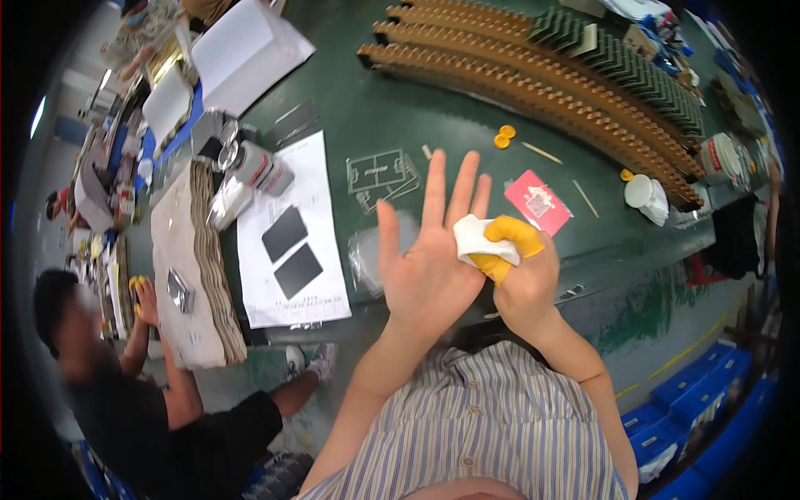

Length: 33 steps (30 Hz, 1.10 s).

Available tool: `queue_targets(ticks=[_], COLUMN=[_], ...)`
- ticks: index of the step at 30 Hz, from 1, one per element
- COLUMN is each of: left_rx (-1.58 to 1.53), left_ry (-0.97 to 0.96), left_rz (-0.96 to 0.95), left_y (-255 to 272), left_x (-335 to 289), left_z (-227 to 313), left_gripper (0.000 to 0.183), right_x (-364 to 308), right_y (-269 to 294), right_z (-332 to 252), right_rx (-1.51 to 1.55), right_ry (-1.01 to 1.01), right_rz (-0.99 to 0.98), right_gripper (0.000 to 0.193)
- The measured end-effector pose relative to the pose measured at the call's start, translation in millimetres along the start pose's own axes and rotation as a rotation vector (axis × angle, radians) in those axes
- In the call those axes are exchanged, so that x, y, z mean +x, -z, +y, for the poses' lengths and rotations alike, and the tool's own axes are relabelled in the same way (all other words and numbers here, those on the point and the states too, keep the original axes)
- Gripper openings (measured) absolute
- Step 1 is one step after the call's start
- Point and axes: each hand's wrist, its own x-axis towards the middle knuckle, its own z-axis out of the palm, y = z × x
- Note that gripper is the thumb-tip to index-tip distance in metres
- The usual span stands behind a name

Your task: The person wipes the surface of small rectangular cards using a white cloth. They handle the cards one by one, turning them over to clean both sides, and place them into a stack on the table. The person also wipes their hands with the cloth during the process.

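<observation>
White cloth [472, 237], soft and crumpled, sits right at the little-finger edge of the left hand [433, 271] here in the head view! The right hand [529, 277] is grasping it in a bunch, digits curled in wrinkled, rubbery yellow finger cots [523, 233]; the left is released, palm up, fingers spread. Below them, a smooth green tabletop [467, 108]. Just to the right, a flat pink card [533, 200], a slim wooden stick [542, 152] beyond it. Over left, two thin dark rectangles [298, 271] lie on a white paper sheet [321, 187], a thick, rough-edged layered stack [187, 258] alongside. Containers now: long, toothed brown racks [500, 77] hold thin dark-green plates [625, 71] upright; near their right end, a white-lidded jar [640, 192]; by the paper, a greyish bottle [265, 171], contents of both hidden.
</observation>
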Motion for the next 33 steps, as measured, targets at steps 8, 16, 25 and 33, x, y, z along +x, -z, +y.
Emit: queue_targets(ticks=[8, 16, 25, 33], left_rx=[0.033, 0.085, 0.137, 0.069], left_ry=[0.033, 0.085, 0.079, 0.056], left_rz=[0.027, 0.016, -0.004, -0.009], left_y=[3, -2, -6, -10], left_x=[-2, -5, -6, -5], left_z=[1, -7, -10, -11], left_gripper=[0.070, 0.067, 0.065, 0.064], right_x=[-5, 1, -16, -22], right_y=[-2, 15, 22, 25], right_z=[9, 25, 19, 23], right_rx=[0.029, -0.066, 0.111, 0.125], right_ry=[-0.004, 0.014, -0.062, -0.016], right_rz=[-0.012, 0.036, -0.034, 0.010], right_gripper=[0.024, 0.027, 0.027, 0.032])
